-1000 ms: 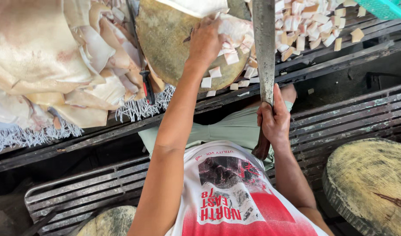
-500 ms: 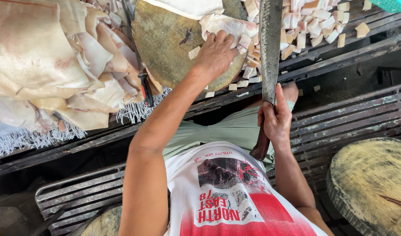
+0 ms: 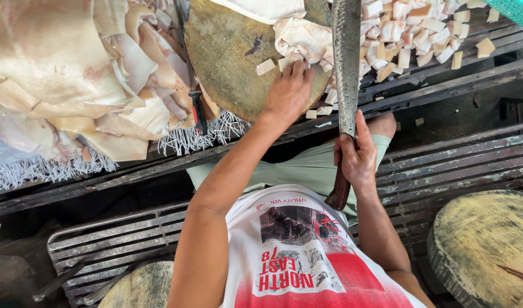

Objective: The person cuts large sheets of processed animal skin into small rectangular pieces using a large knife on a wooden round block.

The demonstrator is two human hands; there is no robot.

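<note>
Seen from above: left hand palm down on the near right edge of a round wooden chopping block, fingers spread narrowly over small pale cut cubes. Right hand wrapped around the dark handle of a long cleaver, blade lying flat past the block's right edge. Heap of pale skin sheets left of the block; diced pile at the bench's far right corner.

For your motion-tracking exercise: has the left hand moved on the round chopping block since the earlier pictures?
Yes. The left hand has slid from the round chopping block's far edge toward its near rim.
</note>
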